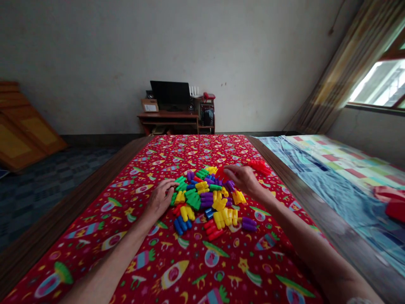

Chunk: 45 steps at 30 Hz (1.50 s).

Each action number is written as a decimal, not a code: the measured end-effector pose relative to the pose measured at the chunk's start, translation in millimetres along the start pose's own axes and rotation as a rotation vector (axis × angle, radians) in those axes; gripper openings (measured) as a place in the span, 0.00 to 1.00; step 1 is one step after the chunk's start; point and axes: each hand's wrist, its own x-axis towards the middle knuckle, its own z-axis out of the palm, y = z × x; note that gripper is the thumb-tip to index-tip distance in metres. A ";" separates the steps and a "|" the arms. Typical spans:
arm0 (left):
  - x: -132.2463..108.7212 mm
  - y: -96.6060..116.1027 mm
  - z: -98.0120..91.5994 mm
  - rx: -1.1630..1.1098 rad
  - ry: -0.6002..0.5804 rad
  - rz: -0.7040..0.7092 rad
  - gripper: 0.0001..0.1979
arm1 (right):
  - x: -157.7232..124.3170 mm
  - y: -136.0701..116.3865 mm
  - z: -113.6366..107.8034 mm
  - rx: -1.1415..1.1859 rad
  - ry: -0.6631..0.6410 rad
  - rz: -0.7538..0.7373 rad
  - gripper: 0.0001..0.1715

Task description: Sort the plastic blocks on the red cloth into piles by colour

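Observation:
A pile of plastic toy building blocks lies on a red patterned cloth [174, 274]. My left hand [160, 196] rests at the pile's left edge with its fingers stretched toward a green block [181, 183]; thumb and fingers are apart. Over the far right side of the pile, my right hand [243, 176] is closed at the fingertips on a red block [220, 172], partly hidden and blurred. A cluster of red blocks [260, 166] lies just beyond that hand. Nearer me are yellow blocks [225, 218], a blue block [182, 225], a red block [213, 230] and a purple block [249, 224].
The cloth covers a table with dark wooden edges [284, 185]. To the right is a bed with a patchwork sheet [335, 164]. A desk [171, 115] with a monitor [170, 93] stands against the far wall, and a wooden cabinet [27, 126] at left.

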 end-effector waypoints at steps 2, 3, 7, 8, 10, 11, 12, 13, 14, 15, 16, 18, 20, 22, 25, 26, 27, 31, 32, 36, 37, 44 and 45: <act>-0.3 1.3 -0.9 -0.001 -0.002 -0.006 0.17 | 3.1 34.5 -16.8 -0.046 0.090 0.160 0.23; -0.5 2.1 -1.5 0.001 -0.005 -0.009 0.17 | 2.4 51.6 -23.3 -0.078 0.123 0.230 0.24; -0.9 4.0 -3.6 0.012 -0.031 -0.013 0.17 | -11.5 101.6 -36.8 -0.245 0.159 0.440 0.23; -0.8 3.9 -3.7 0.014 -0.030 -0.012 0.17 | -15.6 107.4 -38.4 -0.288 0.139 0.479 0.22; -0.6 3.0 -3.2 0.014 -0.025 -0.012 0.16 | -21.0 110.8 -41.4 -0.384 0.106 0.562 0.19; -0.6 2.4 -2.7 0.013 -0.021 -0.012 0.16 | -21.6 108.7 -43.1 -0.433 0.099 0.596 0.17; -0.5 1.9 -2.3 0.012 -0.015 -0.012 0.16 | -20.5 104.3 -44.9 -0.477 0.099 0.618 0.16; -0.5 1.6 -1.8 0.012 -0.011 -0.012 0.16 | -18.0 97.6 -46.6 -0.516 0.104 0.624 0.15; -0.5 1.5 -1.5 0.012 -0.009 -0.011 0.16 | -14.1 88.7 -48.0 -0.542 0.101 0.609 0.15; -0.6 1.6 -1.4 0.012 -0.009 -0.010 0.17 | -9.5 77.6 -49.0 -0.548 0.080 0.566 0.15; -0.7 2.0 -1.4 0.013 -0.007 -0.008 0.17 | -4.7 64.3 -49.4 -0.531 0.033 0.499 0.15; -0.8 3.1 -1.9 0.017 -0.010 -0.005 0.17 | 3.1 32.2 -47.8 -0.428 -0.159 0.311 0.16; -0.9 4.3 -2.5 0.023 -0.017 -0.003 0.17 | 4.4 -4.1 -43.0 -0.252 -0.451 0.101 0.14; -0.9 5.2 -2.9 0.029 -0.020 -0.005 0.17 | -3.3 -38.8 -35.0 -0.096 -0.673 -0.085 0.12; -1.2 6.5 -3.2 0.033 -0.015 -0.012 0.17 | -28.9 -76.5 -17.9 -0.080 -0.718 -0.337 0.10; -1.3 7.1 -3.4 0.033 -0.017 -0.015 0.17 | -39.1 -84.0 -11.5 -0.147 -0.678 -0.384 0.12; -1.4 7.8 -3.6 0.034 -0.019 -0.017 0.17 | -48.9 -89.0 -5.1 -0.227 -0.627 -0.416 0.13; -1.8 10.7 -4.8 0.034 -0.027 -0.021 0.17 | -72.5 -90.7 14.2 -0.427 -0.515 -0.455 0.13; -1.8 11.2 -5.2 0.033 -0.029 -0.020 0.17 | -73.1 -88.4 16.5 -0.424 -0.519 -0.460 0.13; -1.5 10.4 -5.4 0.033 -0.039 -0.019 0.17 | -54.7 -78.8 12.9 -0.217 -0.602 -0.482 0.23; -1.3 9.3 -5.0 0.034 -0.040 -0.018 0.17 | -46.5 -77.2 8.4 -0.130 -0.628 -0.482 0.26; 0.0 1.3 -0.8 0.025 -0.020 -0.001 0.17 | 1.7 -32.0 -44.2 -0.212 -0.375 0.095 0.21; -0.1 1.1 -0.6 0.022 -0.020 -0.004 0.17 | 2.9 -17.1 -50.1 -0.318 -0.332 0.196 0.19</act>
